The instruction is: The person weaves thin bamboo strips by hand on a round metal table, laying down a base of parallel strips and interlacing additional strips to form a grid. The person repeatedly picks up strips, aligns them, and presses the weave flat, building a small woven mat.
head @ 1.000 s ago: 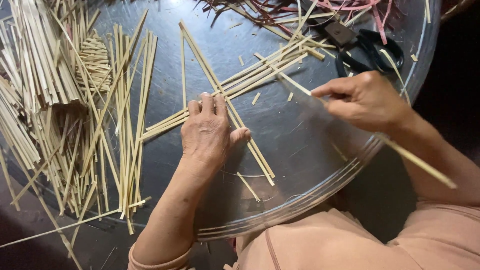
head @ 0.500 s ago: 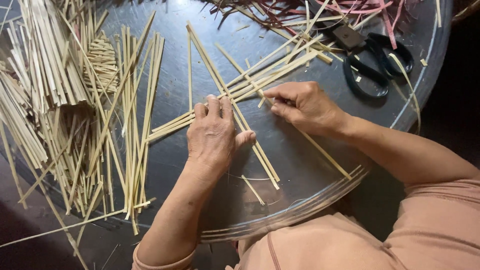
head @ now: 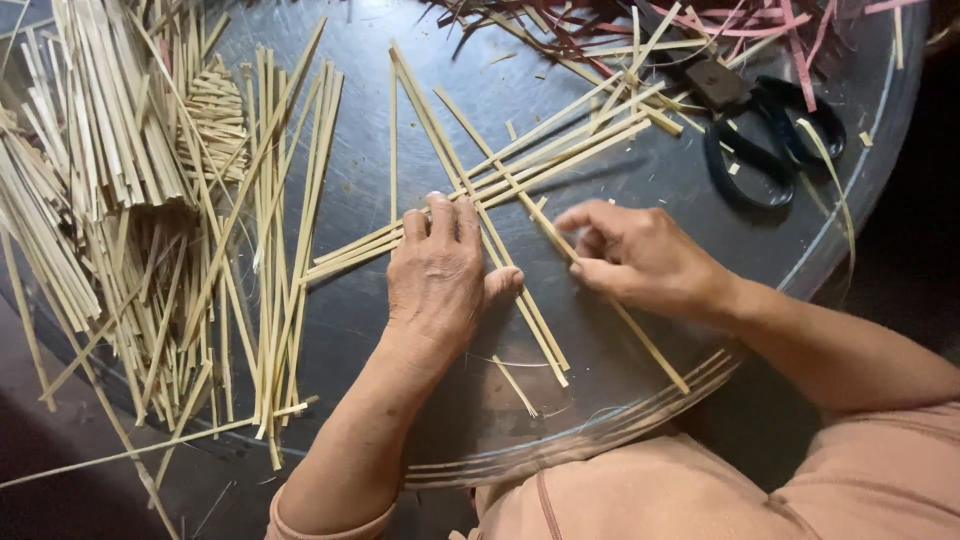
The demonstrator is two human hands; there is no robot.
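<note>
head view shows the left hand (head: 437, 285) pressed flat, fingers spread, on crossed pale strips (head: 500, 190) lying on a round dark tray (head: 420, 130). the right hand (head: 640, 255) pinches one long strip (head: 640, 335) between thumb and fingers, black scissors (head: 765, 135) beyond it.

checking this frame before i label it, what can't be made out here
Head view, the only one:
- Where the crossed strips meet is hidden under the left hand.
- The right hand pinches one strip; its fingertips hide the grip.
- The scissors blades lie under red strips, shape unclear.
- The pale strip pile runs off the left and top edges.
- The tray rim is cut off on the right.
</note>
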